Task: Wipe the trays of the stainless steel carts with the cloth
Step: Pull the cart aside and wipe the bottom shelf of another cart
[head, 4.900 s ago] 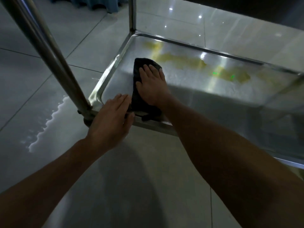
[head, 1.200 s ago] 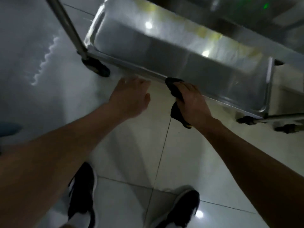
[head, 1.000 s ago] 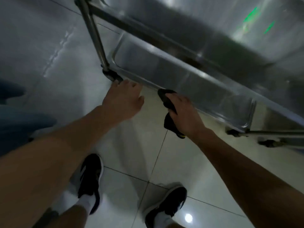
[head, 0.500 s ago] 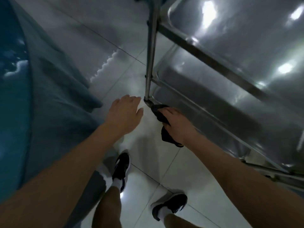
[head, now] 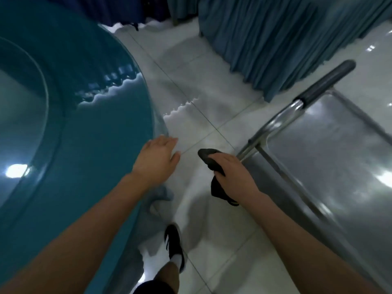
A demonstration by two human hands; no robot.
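Observation:
My right hand [head: 234, 170] grips a bunched dark cloth [head: 213, 166] in the air, just left of the stainless steel cart. The cart's top tray [head: 331, 149] fills the right side of the view, with its bent steel handle bar and dark grip [head: 326, 79] at the upper right. My left hand [head: 158, 155] hovers with straight fingers and holds nothing, close to the edge of the round table. Neither hand touches the cart.
A large round table [head: 70, 128] with a blue cloth and a glass top takes up the left. Blue pleated drapes [head: 275, 37] hang at the back right. White tiled floor [head: 207, 115] runs between table and cart, with my shoe [head: 174, 245] below.
I have risen from the cart's bottom tray. The view swung up past the lower shelves to the top tray and the handle. The cloth left the tray and stays in my right hand.

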